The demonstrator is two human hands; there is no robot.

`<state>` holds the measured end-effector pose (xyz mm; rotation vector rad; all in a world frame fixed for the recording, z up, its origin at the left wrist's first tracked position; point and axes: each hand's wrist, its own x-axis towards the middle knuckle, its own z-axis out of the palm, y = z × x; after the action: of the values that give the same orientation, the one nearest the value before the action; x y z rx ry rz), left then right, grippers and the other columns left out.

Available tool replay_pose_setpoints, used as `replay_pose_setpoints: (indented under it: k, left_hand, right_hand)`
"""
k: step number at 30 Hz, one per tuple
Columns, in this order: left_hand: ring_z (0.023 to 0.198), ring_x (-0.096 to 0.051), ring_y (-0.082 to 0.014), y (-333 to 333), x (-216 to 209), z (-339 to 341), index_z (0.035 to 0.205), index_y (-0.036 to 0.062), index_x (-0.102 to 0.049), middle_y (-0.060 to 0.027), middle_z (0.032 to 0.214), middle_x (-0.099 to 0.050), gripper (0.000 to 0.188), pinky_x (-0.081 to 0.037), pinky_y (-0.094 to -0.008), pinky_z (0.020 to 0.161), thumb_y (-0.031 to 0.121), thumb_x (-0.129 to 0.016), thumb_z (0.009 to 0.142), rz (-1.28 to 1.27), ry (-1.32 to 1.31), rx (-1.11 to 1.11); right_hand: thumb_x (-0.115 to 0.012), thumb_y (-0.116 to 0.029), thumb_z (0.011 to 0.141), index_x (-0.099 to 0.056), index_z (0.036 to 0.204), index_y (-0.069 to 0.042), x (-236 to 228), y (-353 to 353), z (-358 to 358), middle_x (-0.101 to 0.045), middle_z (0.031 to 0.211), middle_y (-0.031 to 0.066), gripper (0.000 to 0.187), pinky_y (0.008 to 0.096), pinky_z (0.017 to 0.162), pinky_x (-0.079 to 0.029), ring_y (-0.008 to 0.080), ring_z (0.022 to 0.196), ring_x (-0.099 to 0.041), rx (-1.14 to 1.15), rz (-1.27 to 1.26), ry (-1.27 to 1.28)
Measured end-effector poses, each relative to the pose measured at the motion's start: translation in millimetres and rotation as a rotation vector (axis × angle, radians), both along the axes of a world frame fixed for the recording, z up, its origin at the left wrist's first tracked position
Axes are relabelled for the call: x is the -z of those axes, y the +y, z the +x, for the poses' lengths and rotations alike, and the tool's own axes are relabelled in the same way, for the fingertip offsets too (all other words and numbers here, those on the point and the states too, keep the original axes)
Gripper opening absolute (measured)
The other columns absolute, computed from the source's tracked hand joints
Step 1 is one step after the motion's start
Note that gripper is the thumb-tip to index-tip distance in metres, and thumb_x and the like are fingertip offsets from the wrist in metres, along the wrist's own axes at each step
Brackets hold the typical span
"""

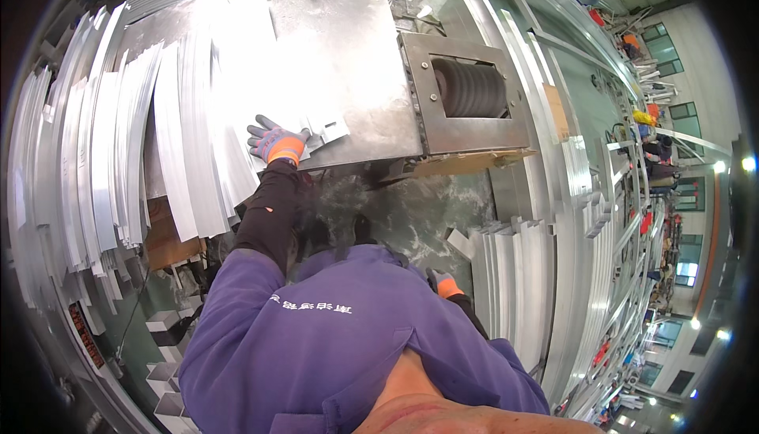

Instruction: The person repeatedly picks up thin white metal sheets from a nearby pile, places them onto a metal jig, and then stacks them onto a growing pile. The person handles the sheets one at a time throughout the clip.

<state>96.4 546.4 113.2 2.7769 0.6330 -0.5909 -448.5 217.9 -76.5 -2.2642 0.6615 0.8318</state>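
Note:
My left hand [278, 141], in a grey and orange work glove, lies with spread fingers on the long silver metal profiles [229, 118] on the bench. Just right of its fingers, a short, pale metal piece [330, 130] rests near the bench's front edge. Low at my right side hangs my right hand [444, 282], gloved the same way. It is beside a stack of upright profiles [510, 276], and I see nothing in it. Its fingers are mostly turned out of sight. The bench's bare metal top [348, 47] glares with reflected light.
A ribbed dark roller [470, 88] sits in a bolted metal frame [423, 102] at the bench's right end. More profiles [87, 165] crowd the left side. Long bars [545, 102] stand beyond the roller. Square tube ends [164, 379] lie low at the left.

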Motion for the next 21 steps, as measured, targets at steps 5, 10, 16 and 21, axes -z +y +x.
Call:
replay_pose_setpoints:
  k: [5, 10, 16, 21]
  left_hand:
    - [0.139, -0.038, -0.0428, 30.7, 15.7, 6.8, 0.158, 0.0074, -0.009, -0.0249, 0.155, -0.030, 0.130, -0.036, -0.0498, 0.112, 0.062, -0.080, 0.064, -0.117, -0.056, -0.040]
    - [0.137, -0.041, -0.0437, 59.4, 51.7, 21.7, 0.158, 0.0053, -0.016, -0.0265, 0.153, -0.034, 0.126, -0.039, -0.0468, 0.112, 0.057, -0.083, 0.064, -0.371, -0.208, -0.080]
    - [0.106, -0.060, -0.0274, 49.0, 39.3, -21.9, 0.146, -0.0025, -0.039, -0.0125, 0.117, -0.061, 0.083, -0.050, -0.0372, 0.090, 0.032, -0.080, 0.082, -1.449, -0.470, -0.152]
    - [0.109, -0.064, -0.0280, -21.6, -7.1, -107.1, 0.141, -0.0025, -0.046, -0.0143, 0.123, -0.064, 0.076, -0.055, -0.0440, 0.092, 0.042, -0.073, 0.085, -2.221, 0.182, -0.180]
  right_hand:
    - [-0.054, -0.033, 0.091, -0.062, 0.123, -0.014, 19.7, 8.8, -45.3, -0.068, 0.115, 0.0183, 0.037, 0.0442, 0.093, -0.051, 0.0382, 0.108, -0.064, -0.355, -0.055, -0.196]
    - [-0.060, -0.035, 0.086, -0.061, 0.121, -0.013, 4.1, 15.6, -41.0, -0.070, 0.110, 0.0191, 0.042, 0.0475, 0.083, -0.053, 0.0407, 0.097, -0.067, -0.302, -0.061, -0.302]
    - [-0.059, -0.041, 0.090, -0.062, 0.121, -0.012, 18.4, -25.3, -19.8, -0.070, 0.107, 0.0195, 0.042, 0.0478, 0.080, -0.052, 0.0401, 0.093, -0.067, 0.267, 0.151, 0.166]
    - [-0.053, -0.035, 0.099, -0.061, 0.128, -0.012, -24.7, -73.3, 75.0, -0.068, 0.113, 0.0204, 0.038, 0.0418, 0.091, -0.051, 0.0370, 0.107, -0.064, -0.119, -0.056, -0.334]
